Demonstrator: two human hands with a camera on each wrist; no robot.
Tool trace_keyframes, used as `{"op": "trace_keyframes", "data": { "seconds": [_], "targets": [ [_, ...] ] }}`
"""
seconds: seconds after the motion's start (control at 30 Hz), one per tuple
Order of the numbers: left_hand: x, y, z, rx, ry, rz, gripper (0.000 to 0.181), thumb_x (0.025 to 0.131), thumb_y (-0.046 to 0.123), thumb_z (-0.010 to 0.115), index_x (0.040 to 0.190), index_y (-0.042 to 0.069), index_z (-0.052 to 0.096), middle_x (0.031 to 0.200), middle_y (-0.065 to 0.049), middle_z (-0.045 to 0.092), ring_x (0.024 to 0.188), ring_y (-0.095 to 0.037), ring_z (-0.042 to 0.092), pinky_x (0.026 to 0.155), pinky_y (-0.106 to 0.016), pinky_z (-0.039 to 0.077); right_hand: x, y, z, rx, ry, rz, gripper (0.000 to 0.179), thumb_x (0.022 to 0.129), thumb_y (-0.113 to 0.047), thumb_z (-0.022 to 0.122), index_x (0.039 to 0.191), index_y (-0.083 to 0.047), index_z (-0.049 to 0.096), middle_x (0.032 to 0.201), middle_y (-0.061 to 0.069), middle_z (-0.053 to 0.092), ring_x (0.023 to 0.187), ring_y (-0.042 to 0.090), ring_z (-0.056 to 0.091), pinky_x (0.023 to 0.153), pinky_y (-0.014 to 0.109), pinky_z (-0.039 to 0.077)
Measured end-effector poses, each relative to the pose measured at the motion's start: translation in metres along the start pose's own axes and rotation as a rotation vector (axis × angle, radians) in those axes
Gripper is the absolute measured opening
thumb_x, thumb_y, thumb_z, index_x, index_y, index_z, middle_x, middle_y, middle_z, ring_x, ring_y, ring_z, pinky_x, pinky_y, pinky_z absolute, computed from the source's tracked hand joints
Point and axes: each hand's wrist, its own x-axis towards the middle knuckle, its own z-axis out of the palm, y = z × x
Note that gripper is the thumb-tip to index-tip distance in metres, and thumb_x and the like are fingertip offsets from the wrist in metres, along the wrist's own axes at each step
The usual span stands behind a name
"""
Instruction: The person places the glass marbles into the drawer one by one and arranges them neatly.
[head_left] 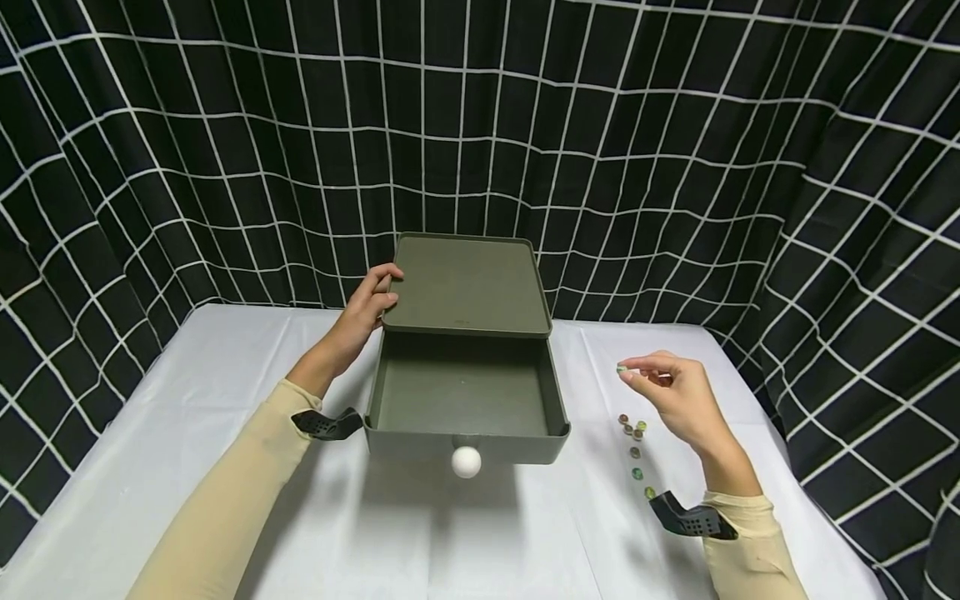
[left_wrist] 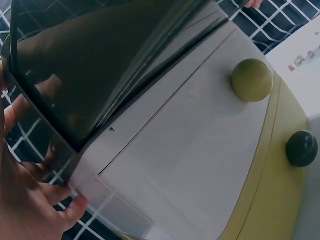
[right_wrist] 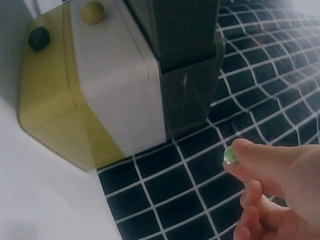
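Observation:
A small green glass marble (right_wrist: 230,155) is pinched between the thumb and forefinger of my right hand (head_left: 678,396), raised over the cloth right of the drawer unit. My left hand (head_left: 363,312) rests against the left edge of the unit's dark olive top (head_left: 468,283); reflections partly obscure its fingers in the left wrist view. Below that top, the olive drawer (head_left: 461,400) is pulled out toward me, with a white round knob (head_left: 467,462) on its front. Its bare floor shows. Several loose marbles (head_left: 635,452) lie on the cloth in front of my right hand.
Under the olive drawer, the wrist views show a white drawer (right_wrist: 112,65) with a yellow knob (right_wrist: 92,13) and a yellow drawer (right_wrist: 45,95) with a dark green knob (right_wrist: 39,38). A white cloth (head_left: 225,358) covers the table. Black gridded curtain (head_left: 465,125) surrounds it.

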Motion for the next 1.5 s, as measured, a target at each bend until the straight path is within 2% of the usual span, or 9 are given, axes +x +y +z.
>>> {"op": "trace_keyframes", "data": {
  "seconds": [0.13, 0.23, 0.43, 0.53, 0.8, 0.93, 1.13, 1.3, 1.5],
  "targets": [
    [0.001, 0.000, 0.000, -0.002, 0.001, 0.006, 0.043, 0.102, 0.024, 0.037, 0.142, 0.008, 0.029, 0.170, -0.009, 0.012, 0.152, -0.025, 0.017, 0.115, -0.058, 0.021, -0.002, -0.008, 0.000, 0.032, 0.006, -0.029, 0.019, 0.094, -0.013, 0.070, 0.105, 0.001, 0.077, 0.092, -0.006, 0.069, 0.085, -0.002, 0.055, 0.076, 0.013, 0.044],
    [0.002, 0.000, 0.000, 0.001, -0.007, 0.010, 0.043, 0.102, 0.024, 0.037, 0.142, 0.009, 0.029, 0.169, -0.009, 0.013, 0.148, -0.024, 0.020, 0.114, -0.055, 0.023, -0.003, -0.014, -0.001, 0.050, 0.012, -0.050, 0.016, 0.094, -0.010, 0.070, 0.104, 0.000, 0.077, 0.092, -0.005, 0.071, 0.087, -0.004, 0.056, 0.078, 0.012, 0.044],
    [0.005, 0.002, 0.000, 0.022, 0.002, 0.027, 0.041, 0.102, 0.023, 0.039, 0.139, 0.010, 0.031, 0.167, -0.010, 0.018, 0.136, -0.024, 0.026, 0.105, -0.049, 0.025, -0.001, -0.031, 0.001, 0.070, 0.017, -0.110, 0.014, 0.088, -0.003, 0.074, 0.102, -0.001, 0.077, 0.080, -0.010, 0.057, 0.078, 0.003, 0.048, 0.072, 0.017, 0.040],
    [0.005, 0.002, 0.000, 0.016, 0.007, 0.017, 0.040, 0.101, 0.022, 0.039, 0.139, 0.009, 0.031, 0.167, -0.010, 0.017, 0.139, -0.024, 0.025, 0.109, -0.052, 0.024, 0.001, -0.040, 0.003, 0.103, 0.006, -0.140, 0.014, 0.086, 0.000, 0.075, 0.100, 0.000, 0.077, 0.079, -0.013, 0.054, 0.076, 0.005, 0.046, 0.070, 0.019, 0.039],
    [0.002, 0.002, 0.000, 0.000, 0.001, 0.004, 0.042, 0.101, 0.022, 0.039, 0.140, 0.007, 0.030, 0.169, -0.010, 0.014, 0.151, -0.025, 0.017, 0.117, -0.064, 0.017, 0.006, -0.060, 0.010, 0.185, -0.034, -0.222, 0.011, 0.085, 0.005, 0.073, 0.094, 0.000, 0.077, 0.085, -0.014, 0.064, 0.076, 0.007, 0.049, 0.071, 0.021, 0.040],
    [0.002, 0.001, 0.000, -0.002, 0.001, 0.000, 0.042, 0.101, 0.022, 0.039, 0.140, 0.008, 0.030, 0.169, -0.010, 0.013, 0.153, -0.025, 0.015, 0.118, -0.065, 0.016, 0.009, -0.067, 0.015, 0.236, -0.061, -0.231, 0.010, 0.085, 0.006, 0.072, 0.093, 0.002, 0.077, 0.084, -0.013, 0.063, 0.077, 0.007, 0.049, 0.072, 0.021, 0.040],
    [0.002, 0.002, 0.000, -0.007, 0.007, 0.001, 0.042, 0.100, 0.020, 0.039, 0.139, 0.007, 0.030, 0.168, -0.010, 0.017, 0.146, -0.024, 0.021, 0.113, -0.059, 0.021, 0.012, -0.077, 0.023, 0.253, -0.096, -0.253, 0.010, 0.084, 0.007, 0.072, 0.092, 0.001, 0.077, 0.080, -0.009, 0.059, 0.076, 0.008, 0.048, 0.071, 0.024, 0.040],
    [0.000, 0.002, 0.002, -0.009, 0.005, -0.007, 0.040, 0.101, 0.020, 0.039, 0.139, 0.008, 0.031, 0.169, -0.010, 0.015, 0.155, -0.024, 0.014, 0.116, -0.062, 0.018, 0.012, -0.083, 0.026, 0.261, -0.124, -0.266, 0.011, 0.083, 0.008, 0.073, 0.092, 0.001, 0.077, 0.079, -0.006, 0.056, 0.076, 0.010, 0.046, 0.071, 0.027, 0.039],
    [-0.001, 0.002, 0.002, -0.013, 0.002, -0.005, 0.040, 0.102, 0.020, 0.039, 0.139, 0.008, 0.031, 0.169, -0.010, 0.014, 0.154, -0.025, 0.014, 0.116, -0.063, 0.017, 0.012, -0.089, 0.032, 0.257, -0.170, -0.256, 0.010, 0.084, 0.004, 0.074, 0.092, -0.001, 0.078, 0.079, -0.006, 0.057, 0.080, 0.013, 0.045, 0.075, 0.026, 0.038]
  ]
}}
